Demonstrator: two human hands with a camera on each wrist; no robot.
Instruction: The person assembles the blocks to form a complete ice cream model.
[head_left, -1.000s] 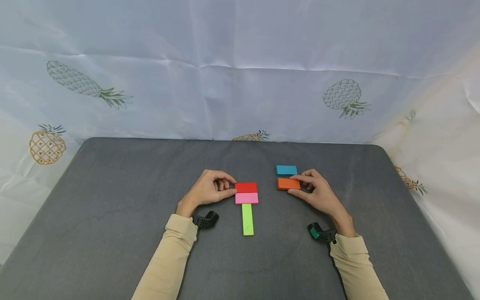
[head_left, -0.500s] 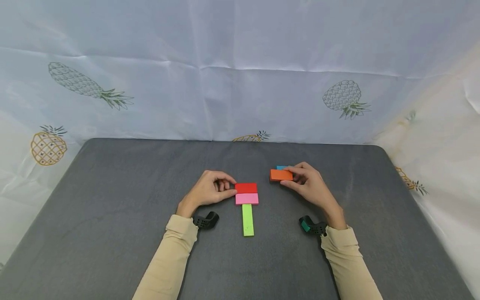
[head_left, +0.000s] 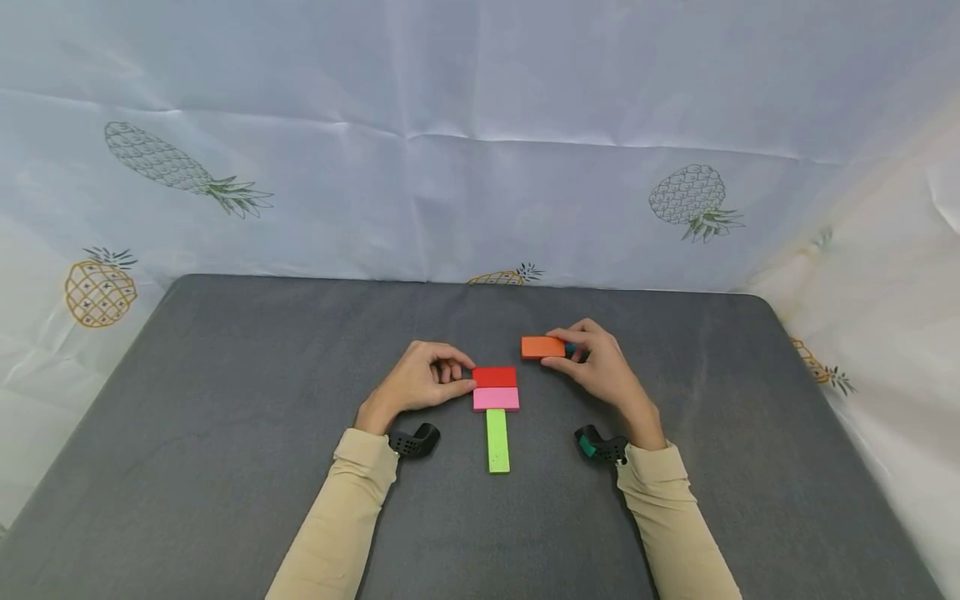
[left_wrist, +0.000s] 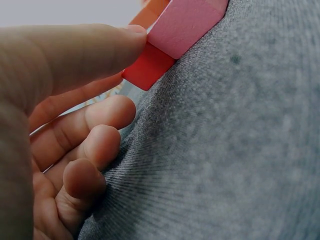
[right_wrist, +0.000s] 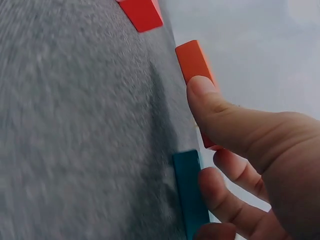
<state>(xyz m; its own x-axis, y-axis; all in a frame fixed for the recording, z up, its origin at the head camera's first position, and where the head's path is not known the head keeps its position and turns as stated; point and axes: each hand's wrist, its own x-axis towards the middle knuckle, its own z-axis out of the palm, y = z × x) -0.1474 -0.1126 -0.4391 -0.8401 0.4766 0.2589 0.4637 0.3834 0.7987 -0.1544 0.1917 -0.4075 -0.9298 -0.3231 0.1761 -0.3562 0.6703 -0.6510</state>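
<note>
My right hand [head_left: 592,360] pinches an orange block [head_left: 542,347] between thumb and forefinger. The right wrist view shows that orange block [right_wrist: 192,60] raised off the table, over its own shadow. Under the right fingers lies a blue block [right_wrist: 190,195], mostly hidden in the head view. At the centre a red block [head_left: 494,377] lies flush against a pink block [head_left: 495,398], with a lime green block [head_left: 497,442] pointing towards me below them. My left hand [head_left: 420,379] holds the left end of the red block by thumb and forefinger, its other fingers curled in.
The blocks rest on a dark grey cloth-covered table [head_left: 225,433]. Behind it hangs a pale curtain [head_left: 450,200] printed with pineapples, which also runs down both sides. Each wrist wears a black camera mount [head_left: 416,440].
My right hand has lifted the orange block and carried it left and slightly back, passing over the blue block. The left hand and the three central blocks have stayed in place.
</note>
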